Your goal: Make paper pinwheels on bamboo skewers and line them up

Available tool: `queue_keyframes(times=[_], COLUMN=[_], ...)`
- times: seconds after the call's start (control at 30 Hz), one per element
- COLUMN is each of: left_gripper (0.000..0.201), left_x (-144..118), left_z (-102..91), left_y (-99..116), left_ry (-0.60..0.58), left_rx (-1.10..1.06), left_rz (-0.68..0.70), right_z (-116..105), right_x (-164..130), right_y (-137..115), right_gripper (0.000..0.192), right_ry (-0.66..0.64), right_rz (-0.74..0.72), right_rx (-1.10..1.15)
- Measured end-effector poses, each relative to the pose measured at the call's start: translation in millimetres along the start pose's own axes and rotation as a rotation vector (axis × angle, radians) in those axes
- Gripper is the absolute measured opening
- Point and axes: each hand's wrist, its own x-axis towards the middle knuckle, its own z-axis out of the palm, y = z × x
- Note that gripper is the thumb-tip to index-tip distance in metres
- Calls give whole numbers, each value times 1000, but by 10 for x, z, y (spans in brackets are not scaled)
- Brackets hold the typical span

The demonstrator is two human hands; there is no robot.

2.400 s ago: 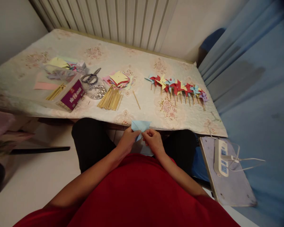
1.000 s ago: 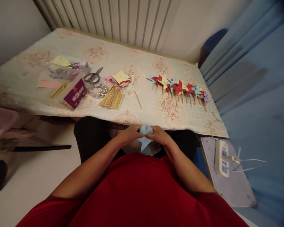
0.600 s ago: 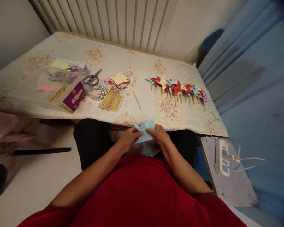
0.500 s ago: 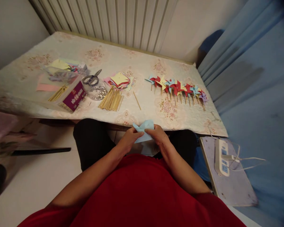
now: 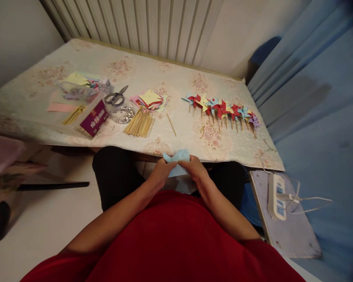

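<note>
A light blue sheet of paper [image 5: 181,155], with its upper part bent into curved flaps, is held above my lap at the table's front edge. My left hand [image 5: 162,171] grips its left side, thumb near the middle. On its right side my right hand [image 5: 195,167] pinches it, and that thumb also presses near the centre. The two thumbs almost meet. Beyond the hands a single thin stick [image 5: 171,125] lies on the table, beside a bundle of sticks [image 5: 139,123].
On the flowered tablecloth [image 5: 184,143] are stacked coloured papers [image 5: 150,98], scissors [image 5: 117,96] on a tub of small metal pieces [image 5: 122,113], and a purple-labelled box [image 5: 94,118]. Several finished paper pinwheels [image 5: 222,109] lie to the right. A power strip [image 5: 276,197] sits at lower right.
Both thumbs have come closer together at the paper's middle, and the paper has shifted slightly left in view. Things on the table stay in place; the view has moved a little.
</note>
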Motion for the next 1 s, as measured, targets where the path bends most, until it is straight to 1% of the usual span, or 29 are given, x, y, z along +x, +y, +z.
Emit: queue_keyframes(times=[0.1,0.2,0.33,0.53,0.6,0.63,0.7,0.73,0.77,0.8,0.87,0.93,1.0], left_gripper=[21,19,20,25,25,25,25,25,24,24,23,23,21], left_x=[0,-18,-27,-2,6,10,19,24,29,33,38,38,34], left_z=[4,18,22,6,1,-2,-7,-9,-10,-10,-9,-6,-3], left_y=[14,54,95,107,103,99,87,80,72,64,50,44,46], left_ry=[1,20,39,69,79,85,92,95,98,99,97,82,75], left_rx=[-17,-58,-116,-196,-190,-183,-171,-165,-157,-147,-131,-126,-128], left_rz=[-26,-66,-116,-114,-114,-113,-108,-104,-100,-96,-90,-84,-82], right_z=[8,-8,-99,-229,-244,-246,-245,-242,-237,-229,-210,-189,-179], right_x=[-5,-22,-55,-181,-257,-300,-399,-451,-504,-555,-638,-680,-674], right_y=[-7,-13,3,57,70,74,68,58,44,26,-12,-35,-31], right_gripper=[23,24,26,32,30,28,23,20,17,15,16,20,22], right_ry=[10,-7,-10,51,124,193,348,403,426,410,305,186,132], right_rz=[18,28,8,-39,-82,-123,-238,-303,-365,-418,-487,-513,-515], right_rx=[21,58,43,18,-24,-61,-145,-184,-219,-246,-289,-320,-339])
